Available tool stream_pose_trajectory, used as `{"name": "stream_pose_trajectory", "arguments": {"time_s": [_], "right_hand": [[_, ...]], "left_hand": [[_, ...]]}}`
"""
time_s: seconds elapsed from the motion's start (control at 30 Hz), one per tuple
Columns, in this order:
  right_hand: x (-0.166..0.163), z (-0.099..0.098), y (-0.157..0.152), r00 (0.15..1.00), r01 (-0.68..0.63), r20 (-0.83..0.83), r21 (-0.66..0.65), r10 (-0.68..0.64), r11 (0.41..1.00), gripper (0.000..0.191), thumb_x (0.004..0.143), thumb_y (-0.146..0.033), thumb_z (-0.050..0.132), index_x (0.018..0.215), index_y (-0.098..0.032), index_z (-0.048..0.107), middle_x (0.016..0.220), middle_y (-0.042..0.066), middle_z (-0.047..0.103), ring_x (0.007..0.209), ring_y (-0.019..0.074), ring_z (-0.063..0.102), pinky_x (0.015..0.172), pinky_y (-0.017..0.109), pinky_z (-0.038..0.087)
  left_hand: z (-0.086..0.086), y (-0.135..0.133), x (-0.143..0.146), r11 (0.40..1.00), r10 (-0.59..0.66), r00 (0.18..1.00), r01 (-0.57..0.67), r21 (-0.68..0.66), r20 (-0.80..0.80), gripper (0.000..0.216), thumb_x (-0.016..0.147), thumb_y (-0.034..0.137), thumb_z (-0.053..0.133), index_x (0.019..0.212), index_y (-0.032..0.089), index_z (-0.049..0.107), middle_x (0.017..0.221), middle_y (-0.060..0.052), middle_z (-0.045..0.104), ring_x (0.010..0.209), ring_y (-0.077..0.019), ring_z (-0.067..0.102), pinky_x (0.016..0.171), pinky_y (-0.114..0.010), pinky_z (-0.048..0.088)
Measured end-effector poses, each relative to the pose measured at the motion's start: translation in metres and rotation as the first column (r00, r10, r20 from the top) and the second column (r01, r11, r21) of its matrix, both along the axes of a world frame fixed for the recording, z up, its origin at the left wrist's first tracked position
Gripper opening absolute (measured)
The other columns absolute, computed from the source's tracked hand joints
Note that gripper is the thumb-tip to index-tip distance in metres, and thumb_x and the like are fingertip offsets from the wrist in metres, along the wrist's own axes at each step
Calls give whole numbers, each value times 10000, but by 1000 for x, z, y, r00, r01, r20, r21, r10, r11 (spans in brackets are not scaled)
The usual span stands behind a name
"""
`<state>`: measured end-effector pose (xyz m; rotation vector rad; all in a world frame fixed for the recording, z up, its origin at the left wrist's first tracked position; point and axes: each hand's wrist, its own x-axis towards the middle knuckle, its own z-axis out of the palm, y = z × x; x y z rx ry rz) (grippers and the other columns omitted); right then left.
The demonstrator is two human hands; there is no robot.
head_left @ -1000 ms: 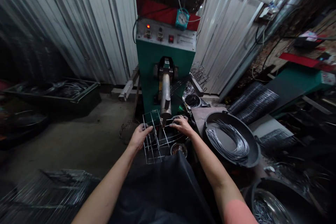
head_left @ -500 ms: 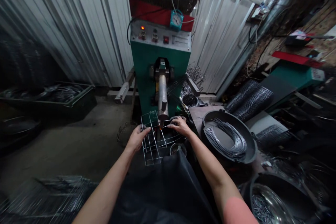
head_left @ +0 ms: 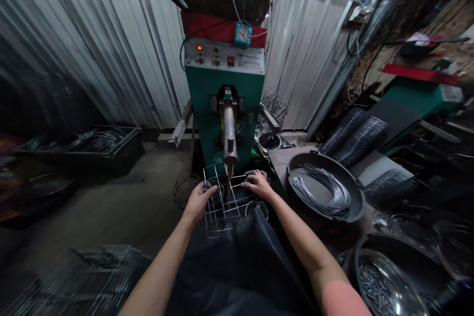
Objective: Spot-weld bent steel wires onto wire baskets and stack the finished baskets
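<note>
Both my hands hold a rectangular wire frame (head_left: 221,216) of thin steel rods, standing just below the electrode. My left hand (head_left: 198,201) grips its left side, fingers curled around the rods. My right hand (head_left: 258,184) lies over the frame's far right wires, shut on them. Above, the rod-shaped electrode (head_left: 229,140) of a green spot-welding machine (head_left: 224,79) reaches down to the frame's top wires. Its tip is partly hidden among them.
A small metal bowl (head_left: 256,210) sits beyond my right hand. To the right are a black pan of bent wires (head_left: 320,190), wire bundles (head_left: 355,136) and a steel bowl of short rods (head_left: 381,281). Stacked wire frames (head_left: 92,276) lie lower left; a crate (head_left: 81,150) stands left.
The orange spark at the electrode tip half a second ago is gone. The view has shifted slightly, and both hands still hold the frame under the electrode.
</note>
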<state>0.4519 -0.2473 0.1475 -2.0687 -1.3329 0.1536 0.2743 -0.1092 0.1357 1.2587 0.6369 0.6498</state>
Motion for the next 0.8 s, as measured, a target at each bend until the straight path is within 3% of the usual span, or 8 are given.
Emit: {"name": "stream_pose_trajectory", "arguments": {"time_s": [0.3, 0.43, 0.53, 0.6, 0.7, 0.8], "right_hand": [[-5, -1, -2, 1000, 17, 23, 11, -17, 1000, 190, 771, -394, 640, 719, -213, 659, 1022, 34, 641, 1034, 203, 497, 917, 411, 237], [-14, -4, -17, 992, -76, 108, 29, 73, 997, 187, 789, -371, 622, 814, -188, 649, 996, 62, 638, 991, 202, 521, 899, 404, 282], [-19, 0, -43, 987, -139, 102, 146, 125, 980, 309, 767, -330, 644, 1031, -177, 592, 1007, 78, 631, 973, 200, 542, 886, 383, 336], [-20, 9, -61, 996, -90, 26, 251, 86, 964, 363, 766, -322, 637, 1091, -181, 559, 1026, 80, 623, 979, 198, 548, 869, 362, 375], [-22, 30, -83, 990, -6, -128, 354, 55, 935, 282, 791, -338, 591, 1027, -184, 580, 956, 55, 632, 893, 176, 579, 796, 315, 432], [-35, 57, -88, 982, -51, -139, 451, 126, 891, 207, 810, -352, 555, 904, -174, 600, 830, 28, 630, 764, 145, 583, 705, 268, 448]], "left_hand": [[-2, 2, -1, 998, -50, 998, 52, 46, -39, 393, 537, 441, 743, 665, 169, 490, 542, 64, 448, 500, -79, 399, 490, -202, 301], [-9, 4, -20, 991, -68, 998, 68, 116, -5, 364, 574, 418, 741, 650, 164, 492, 569, 65, 439, 532, -69, 409, 504, -179, 328], [-14, 7, -52, 1000, -13, 999, 14, -27, 31, 400, 506, 382, 793, 702, 163, 523, 608, 59, 495, 555, -68, 459, 527, -166, 386], [-15, 8, -78, 986, 41, 997, -28, -163, 73, 440, 454, 349, 825, 732, 166, 538, 599, 59, 521, 534, -70, 482, 574, -190, 448], [-15, 7, -111, 953, 82, 985, -32, -302, 154, 405, 457, 295, 834, 707, 167, 543, 547, 65, 518, 483, -61, 475, 642, -229, 506], [-17, 3, -129, 913, 165, 967, -76, -400, 193, 370, 484, 278, 824, 713, 167, 556, 556, 60, 542, 512, -71, 518, 727, -268, 527]]}}
